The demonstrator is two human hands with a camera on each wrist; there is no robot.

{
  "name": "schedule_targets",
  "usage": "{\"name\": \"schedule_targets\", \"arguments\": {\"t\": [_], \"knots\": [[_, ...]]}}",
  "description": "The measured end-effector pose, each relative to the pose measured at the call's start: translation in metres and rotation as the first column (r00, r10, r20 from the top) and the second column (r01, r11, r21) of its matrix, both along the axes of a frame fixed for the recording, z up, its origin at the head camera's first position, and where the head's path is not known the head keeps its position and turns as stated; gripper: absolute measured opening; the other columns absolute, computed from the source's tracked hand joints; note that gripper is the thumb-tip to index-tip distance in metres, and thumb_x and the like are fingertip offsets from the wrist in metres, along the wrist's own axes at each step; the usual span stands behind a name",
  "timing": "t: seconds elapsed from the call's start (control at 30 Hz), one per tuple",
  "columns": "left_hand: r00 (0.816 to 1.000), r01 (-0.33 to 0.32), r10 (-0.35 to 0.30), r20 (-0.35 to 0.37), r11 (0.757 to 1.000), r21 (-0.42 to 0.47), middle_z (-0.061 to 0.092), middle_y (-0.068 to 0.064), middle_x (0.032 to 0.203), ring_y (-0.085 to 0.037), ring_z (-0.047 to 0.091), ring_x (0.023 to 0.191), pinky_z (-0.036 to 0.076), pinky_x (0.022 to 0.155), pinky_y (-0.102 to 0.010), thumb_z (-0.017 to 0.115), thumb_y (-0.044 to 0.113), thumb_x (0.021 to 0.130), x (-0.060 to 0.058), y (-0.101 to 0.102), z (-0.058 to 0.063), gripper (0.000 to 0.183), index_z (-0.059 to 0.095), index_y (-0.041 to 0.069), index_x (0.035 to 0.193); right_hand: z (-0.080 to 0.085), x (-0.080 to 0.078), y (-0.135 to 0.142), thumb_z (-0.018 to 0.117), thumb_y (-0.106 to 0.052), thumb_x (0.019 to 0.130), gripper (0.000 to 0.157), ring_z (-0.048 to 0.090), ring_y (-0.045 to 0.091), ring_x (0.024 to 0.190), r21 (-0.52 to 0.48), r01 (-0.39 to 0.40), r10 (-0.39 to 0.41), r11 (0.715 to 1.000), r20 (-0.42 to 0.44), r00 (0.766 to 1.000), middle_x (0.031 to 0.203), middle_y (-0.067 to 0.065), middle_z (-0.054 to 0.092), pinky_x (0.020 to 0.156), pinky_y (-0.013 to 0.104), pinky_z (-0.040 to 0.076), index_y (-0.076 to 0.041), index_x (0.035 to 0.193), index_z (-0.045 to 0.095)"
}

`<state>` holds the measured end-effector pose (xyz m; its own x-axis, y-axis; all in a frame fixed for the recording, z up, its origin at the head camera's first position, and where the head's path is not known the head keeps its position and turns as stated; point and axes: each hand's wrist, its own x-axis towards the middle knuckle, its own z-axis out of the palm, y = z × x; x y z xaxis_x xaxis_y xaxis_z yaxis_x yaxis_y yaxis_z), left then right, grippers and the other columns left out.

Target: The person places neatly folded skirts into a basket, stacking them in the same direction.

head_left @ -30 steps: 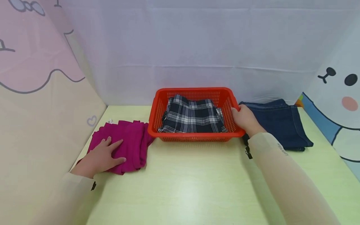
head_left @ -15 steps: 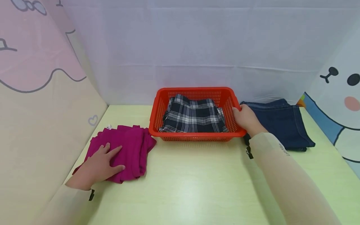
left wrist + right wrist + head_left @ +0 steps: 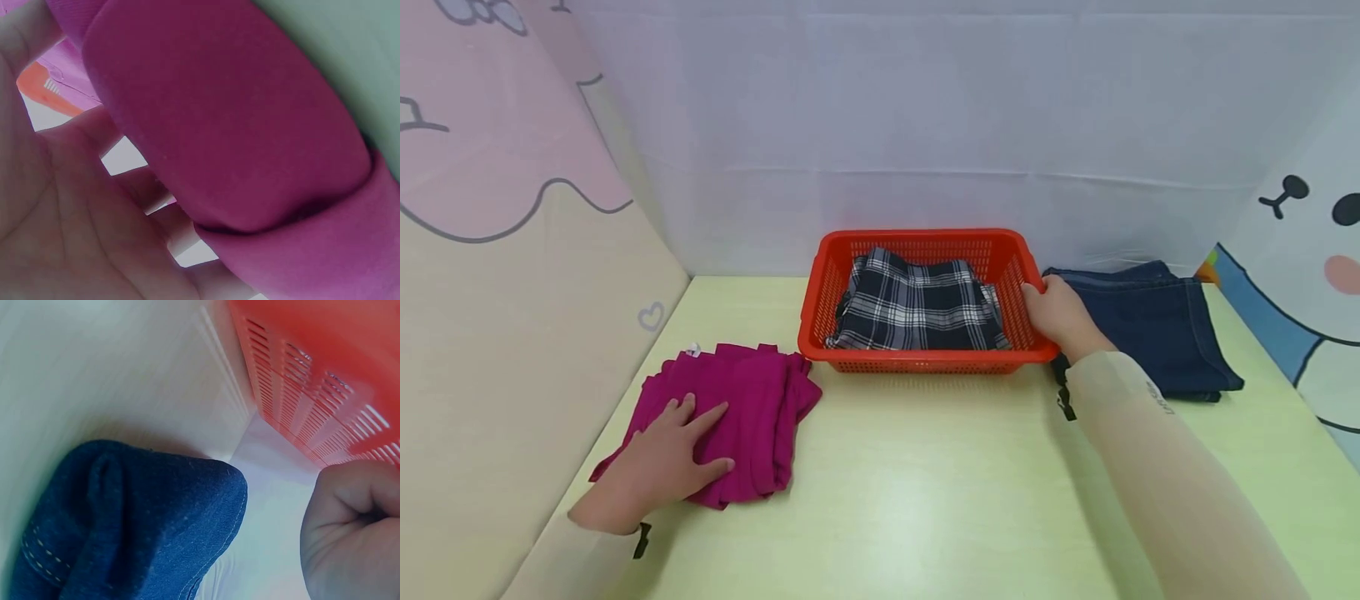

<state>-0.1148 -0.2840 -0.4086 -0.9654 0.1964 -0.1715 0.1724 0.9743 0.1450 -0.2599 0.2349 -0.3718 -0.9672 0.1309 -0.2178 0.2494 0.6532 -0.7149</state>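
Note:
My left hand (image 3: 662, 458) lies with spread fingers on a folded magenta garment (image 3: 752, 425) at the table's left side. Up close in the left wrist view, the magenta cloth (image 3: 231, 112) shows thick folded edges beside the palm (image 3: 69, 212). At the back middle, my right hand (image 3: 1060, 317) grips the right rim of a red plastic basket (image 3: 925, 362). A black-and-white plaid garment (image 3: 917, 308) is folded inside the basket. In the right wrist view, the curled right hand (image 3: 356, 531) is against the slotted basket wall (image 3: 312, 394).
Folded dark blue jeans (image 3: 1150, 333) lie on the table (image 3: 895, 483) just right of the basket, partly behind the right hand. A white cloth backdrop (image 3: 925, 100) stands along the rear edge, with cartoon-printed sheets on both sides.
The left hand and the magenta garment have slid toward me, away from the basket's left end. The right hand stays on the rim and the basket has barely shifted in view.

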Motion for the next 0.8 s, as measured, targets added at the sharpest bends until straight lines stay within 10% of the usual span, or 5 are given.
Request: {"name": "schedule_targets", "arguments": {"t": [0.8], "knots": [[1.000, 0.011, -0.012, -0.026, 1.000, -0.011, 0.030, -0.031, 0.142, -0.053, 0.022, 0.129, 0.025, 0.085, -0.077, 0.070, 0.060, 0.071, 0.031, 0.027, 0.007, 0.083, 0.045, 0.021, 0.140, 0.001, 0.003, -0.002, 0.036, -0.043, 0.100, 0.054, 0.062, 0.033, 0.084, -0.004, 0.003, -0.003, 1.000, -0.013, 1.000, 0.106, 0.022, 0.052, 0.060, 0.038, 0.056, 0.002, 0.130, 0.032]]}}
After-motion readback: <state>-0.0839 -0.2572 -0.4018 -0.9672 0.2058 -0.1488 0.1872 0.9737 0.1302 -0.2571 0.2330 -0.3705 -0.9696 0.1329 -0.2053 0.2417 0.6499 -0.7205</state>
